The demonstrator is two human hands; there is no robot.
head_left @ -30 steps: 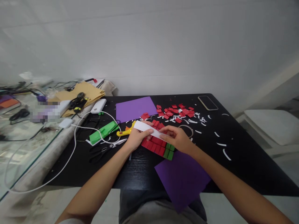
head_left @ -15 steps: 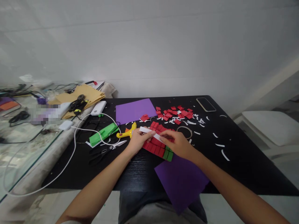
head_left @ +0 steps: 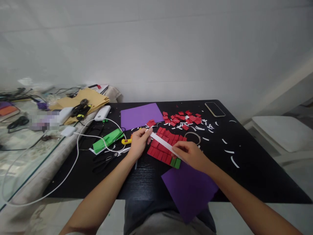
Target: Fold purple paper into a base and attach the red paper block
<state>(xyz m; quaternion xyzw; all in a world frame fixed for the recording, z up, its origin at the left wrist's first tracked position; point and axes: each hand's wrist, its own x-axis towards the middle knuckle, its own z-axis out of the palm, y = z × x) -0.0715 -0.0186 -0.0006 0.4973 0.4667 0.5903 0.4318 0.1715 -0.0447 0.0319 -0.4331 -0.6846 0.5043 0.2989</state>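
Note:
A narrow white strip [head_left: 161, 141], paper or tape, is stretched between my two hands on a slant. My left hand [head_left: 140, 140] pinches its upper left end, and my right hand [head_left: 189, 153] pinches the lower right end. Just beneath the strip lies a panel of overlapping red paper squares [head_left: 160, 155] in rows, with green squares [head_left: 176, 162] at its lower right corner. A yellow glue gun [head_left: 126, 141] is partly hidden behind my left hand. Below my right hand, a dark purple sheet [head_left: 188, 192] hangs over the table's front edge.
Loose red squares [head_left: 193, 118] and curled white scraps [head_left: 229, 151] are scattered behind and to the right. A tape ring [head_left: 197, 135], phone [head_left: 215, 109] and purple sheet [head_left: 140, 116] lie farther back. Scissors [head_left: 106, 160], green paper [head_left: 107, 141] and a white cable [head_left: 78, 147] are at left.
My hands have moved apart, left hand up and left, right hand down and right. A longer length of the white strip now shows between them.

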